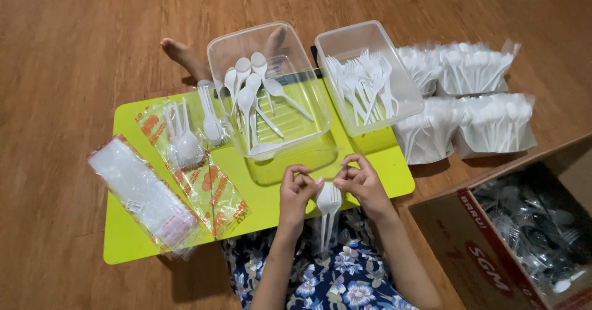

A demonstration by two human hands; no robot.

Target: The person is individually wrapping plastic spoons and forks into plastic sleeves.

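Both hands are over the lime-green board [123, 242]. The left hand [296, 193] and the right hand [365, 183] pinch a clear sleeve [327, 214] with white spoon and fork inside

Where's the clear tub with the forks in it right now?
In the head view, the fork tub sits upper centre-right at the lime-green board's far right corner, right of the spoon tub, with bagged white cutlery on its other side.

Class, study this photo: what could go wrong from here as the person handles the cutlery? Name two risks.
1. The left hand and right hand pinch only the top of the spoon and fork, so the pair might slip into the lap.
2. The spoon tub overhangs the green tray's far edge and could tip.
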